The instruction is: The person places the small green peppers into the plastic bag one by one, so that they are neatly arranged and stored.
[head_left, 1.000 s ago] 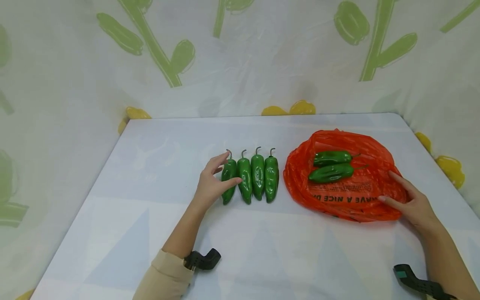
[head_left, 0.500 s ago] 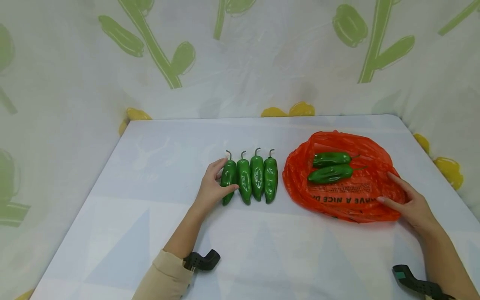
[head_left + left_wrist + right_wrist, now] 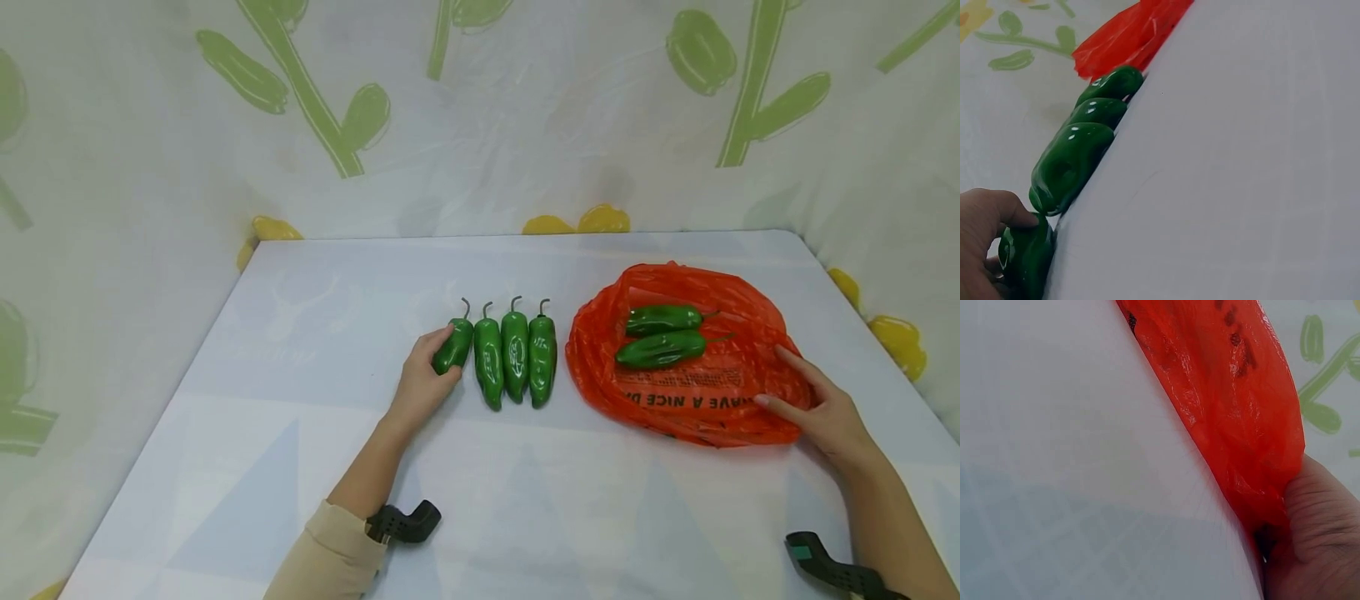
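Observation:
My left hand (image 3: 422, 379) grips the leftmost green pepper (image 3: 454, 346), thumb on one side and fingers on the other. This pepper is tilted, with its stem pointing away. Beside it, three more green peppers (image 3: 515, 357) lie side by side on the table; the left wrist view shows the nearest of them (image 3: 1072, 165) close to my thumb. At the right, a red plastic bag (image 3: 697, 427) lies spread out, its mouth rolled open, with two green peppers (image 3: 662, 348) inside. My right hand (image 3: 828, 408) holds the bag's right rim; some of its fingers are hidden.
The white table (image 3: 480, 500) has faint blue triangles on its surface. Behind it hangs a pale cloth (image 3: 480, 125) with a green and yellow plant print. A black wrist strap (image 3: 405, 522) is on the left arm, and another strap (image 3: 836, 567) on the right.
My left hand has closed in from around the leftmost pepper and now grips it. That pepper has tilted, its stem shifting right. The right hand and bag have stayed put.

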The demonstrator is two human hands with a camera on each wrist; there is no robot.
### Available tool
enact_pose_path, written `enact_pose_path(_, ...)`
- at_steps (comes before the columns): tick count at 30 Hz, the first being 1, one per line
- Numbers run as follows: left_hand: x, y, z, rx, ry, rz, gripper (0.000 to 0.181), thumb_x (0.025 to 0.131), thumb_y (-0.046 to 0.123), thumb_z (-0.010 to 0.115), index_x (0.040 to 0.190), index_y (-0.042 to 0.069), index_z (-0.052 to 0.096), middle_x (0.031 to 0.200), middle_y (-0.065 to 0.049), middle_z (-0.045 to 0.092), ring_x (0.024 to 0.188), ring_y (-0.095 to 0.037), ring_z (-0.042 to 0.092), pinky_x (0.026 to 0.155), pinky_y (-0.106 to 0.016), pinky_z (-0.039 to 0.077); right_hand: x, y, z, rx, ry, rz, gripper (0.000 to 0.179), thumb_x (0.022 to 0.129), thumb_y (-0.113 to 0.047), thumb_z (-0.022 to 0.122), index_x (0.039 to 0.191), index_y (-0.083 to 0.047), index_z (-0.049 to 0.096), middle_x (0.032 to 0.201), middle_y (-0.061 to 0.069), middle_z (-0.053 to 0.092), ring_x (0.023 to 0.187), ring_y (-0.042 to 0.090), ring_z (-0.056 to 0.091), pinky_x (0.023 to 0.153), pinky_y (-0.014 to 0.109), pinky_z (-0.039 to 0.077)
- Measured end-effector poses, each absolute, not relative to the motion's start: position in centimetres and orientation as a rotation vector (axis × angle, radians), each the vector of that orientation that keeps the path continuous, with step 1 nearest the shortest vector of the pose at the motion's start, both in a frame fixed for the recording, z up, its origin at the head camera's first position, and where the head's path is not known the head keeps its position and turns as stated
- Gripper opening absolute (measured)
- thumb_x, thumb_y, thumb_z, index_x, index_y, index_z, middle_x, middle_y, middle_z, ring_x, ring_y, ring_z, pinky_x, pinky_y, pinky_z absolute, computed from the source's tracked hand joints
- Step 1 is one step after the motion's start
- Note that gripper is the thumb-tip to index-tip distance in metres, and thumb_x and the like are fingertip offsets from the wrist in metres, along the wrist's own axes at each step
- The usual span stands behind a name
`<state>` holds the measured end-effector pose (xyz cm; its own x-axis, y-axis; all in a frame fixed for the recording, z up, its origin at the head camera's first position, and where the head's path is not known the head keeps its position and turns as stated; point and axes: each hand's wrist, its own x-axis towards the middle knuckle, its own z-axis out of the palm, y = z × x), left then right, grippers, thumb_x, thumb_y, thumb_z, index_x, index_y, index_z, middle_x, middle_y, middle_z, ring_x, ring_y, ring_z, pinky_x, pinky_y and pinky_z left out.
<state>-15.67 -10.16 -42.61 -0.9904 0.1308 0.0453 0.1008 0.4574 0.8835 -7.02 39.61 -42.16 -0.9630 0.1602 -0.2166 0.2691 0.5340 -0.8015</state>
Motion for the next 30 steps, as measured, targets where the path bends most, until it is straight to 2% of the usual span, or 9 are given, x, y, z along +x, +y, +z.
enact_pose_path(8, -15.75, -10.37, -43.08, 0.267, 2.759, 1.574, 0.059, 0.088, 0.018, 0.067, 0.142, 0.015, 0.045, 0.135, -0.015, 0.048, 0.122, -0.031, 0.049, 0.099, -0.047, 0.042, -7.10, 39.68, -42.36, 0.360, 2.655, -1.429, 0.076, 0.094, -0.035, 0.057, 0.150, -0.041, 0.007, 0.159, 0.009, -0.009, 0.143, 0.036, -0.011, 0.104, 0.068, 0.010)
enact_pose_path(14, -15.78, -10.50, -43.14, 0.263, 2.788, 1.581, 0.052, 0.091, 0.022, 0.063, 0.140, 0.013, 0.047, 0.133, -0.016, 0.051, 0.121, -0.031, 0.050, 0.097, -0.046, 0.045, -7.25, 39.66, -42.43, 0.370, 2.663, -1.414, 0.076, 0.093, -0.037, 0.058, 0.149, -0.043, 0.006, 0.159, 0.009, -0.009, 0.143, 0.037, -0.010, 0.105, 0.067, 0.011)
enact_pose_path(22, -15.79, -10.44, -43.35, 0.230, 2.791, 1.578, 0.069, 0.079, 0.017, 0.076, 0.140, 0.010, 0.045, 0.133, -0.015, 0.051, 0.118, -0.030, 0.052, 0.097, -0.045, 0.045, -7.14, 39.69, -42.43, 0.379, 2.662, -1.404, 0.078, 0.093, -0.037, 0.058, 0.150, -0.041, 0.005, 0.158, 0.013, -0.010, 0.142, 0.040, -0.011, 0.103, 0.070, 0.011)
enact_pose_path(30, -15.74, -10.38, -43.58, 0.189, 2.815, 1.669, 0.061, 0.082, 0.018, 0.074, 0.136, 0.004, 0.049, 0.134, -0.016, 0.053, 0.121, -0.030, 0.052, 0.097, -0.044, 0.046, -7.15, 39.64, -42.25, 0.370, 2.672, -1.387, 0.078, 0.093, -0.036, 0.058, 0.150, -0.039, 0.005, 0.158, 0.014, -0.009, 0.142, 0.040, -0.010, 0.102, 0.070, 0.013)
